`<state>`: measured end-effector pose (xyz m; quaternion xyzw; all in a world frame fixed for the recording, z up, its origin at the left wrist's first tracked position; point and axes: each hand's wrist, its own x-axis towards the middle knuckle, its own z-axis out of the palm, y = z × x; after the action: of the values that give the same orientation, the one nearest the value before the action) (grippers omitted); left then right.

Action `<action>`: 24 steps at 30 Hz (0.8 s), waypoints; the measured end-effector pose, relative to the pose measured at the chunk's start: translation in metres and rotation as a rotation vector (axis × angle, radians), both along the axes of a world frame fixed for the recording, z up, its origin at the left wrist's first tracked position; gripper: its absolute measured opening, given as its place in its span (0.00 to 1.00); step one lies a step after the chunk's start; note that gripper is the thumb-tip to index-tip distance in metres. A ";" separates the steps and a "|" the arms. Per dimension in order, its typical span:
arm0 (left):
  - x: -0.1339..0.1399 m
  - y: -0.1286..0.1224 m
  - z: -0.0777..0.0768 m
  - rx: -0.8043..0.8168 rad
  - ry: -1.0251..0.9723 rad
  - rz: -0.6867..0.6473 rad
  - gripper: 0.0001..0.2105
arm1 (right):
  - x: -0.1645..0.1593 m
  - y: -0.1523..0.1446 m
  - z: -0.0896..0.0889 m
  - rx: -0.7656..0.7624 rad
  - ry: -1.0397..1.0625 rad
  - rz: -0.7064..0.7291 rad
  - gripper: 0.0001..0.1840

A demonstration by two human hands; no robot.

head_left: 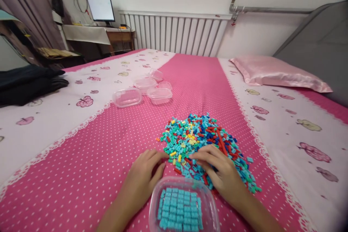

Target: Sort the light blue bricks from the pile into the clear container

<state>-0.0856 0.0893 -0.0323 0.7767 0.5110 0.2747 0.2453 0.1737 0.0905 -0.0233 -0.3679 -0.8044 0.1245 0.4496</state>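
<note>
A heap of small toy building bricks, mostly light blue with red, dark blue, green and yellow among them, lies on the bed. My left hand is at the heap's left edge, thumb and fingers apart, with nothing visible in it. Over the near part of the heap, my right hand reaches in with bent, parted fingers. Its fingertips touch or hover just above the bricks; I see nothing held. Between my forearms stands a clear plastic box with light blue bricks laid in neat rows inside.
Several clear plastic boxes stand farther back on the pink dotted bedspread. A pink pillow lies at the right, dark folded cloth at the left. Beyond the bed are a radiator and a desk with a monitor.
</note>
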 end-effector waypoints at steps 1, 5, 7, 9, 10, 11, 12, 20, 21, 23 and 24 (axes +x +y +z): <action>0.000 0.000 0.000 0.002 -0.004 0.004 0.11 | 0.000 0.000 -0.001 0.011 0.008 -0.017 0.18; 0.000 0.000 0.000 0.007 -0.035 0.026 0.11 | 0.001 0.000 -0.001 0.023 0.058 -0.070 0.15; 0.000 0.001 0.000 0.014 -0.053 0.033 0.10 | 0.001 0.000 0.000 -0.017 0.111 -0.072 0.14; 0.000 0.003 0.002 0.024 -0.074 0.040 0.10 | 0.001 -0.001 0.001 -0.105 0.195 -0.064 0.12; 0.000 0.004 0.004 0.030 -0.086 0.045 0.10 | 0.001 -0.001 0.002 -0.152 0.238 -0.064 0.11; 0.000 0.004 0.007 0.038 -0.097 0.053 0.11 | 0.001 -0.001 0.002 -0.193 0.279 -0.069 0.10; 0.000 0.005 0.012 0.047 -0.107 0.060 0.11 | 0.001 -0.001 0.003 -0.228 0.319 -0.077 0.09; 0.024 -0.007 0.072 0.134 -0.124 -0.020 0.07 | -0.003 0.002 0.006 -0.491 0.599 -0.027 0.09; 0.030 -0.007 0.076 0.155 -0.099 -0.072 0.05 | -0.004 0.003 0.006 -0.509 0.615 -0.011 0.09; 0.042 -0.005 0.079 0.210 -0.020 -0.139 0.06 | -0.006 0.003 0.007 -0.531 0.637 0.009 0.11; 0.048 -0.004 0.079 0.240 0.033 -0.155 0.08 | -0.006 0.003 0.007 -0.535 0.644 0.014 0.12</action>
<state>-0.0380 0.0857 0.0464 0.8422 0.4167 0.3012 0.1625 0.1676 0.0939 -0.0166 -0.4086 -0.5644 0.4409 0.5658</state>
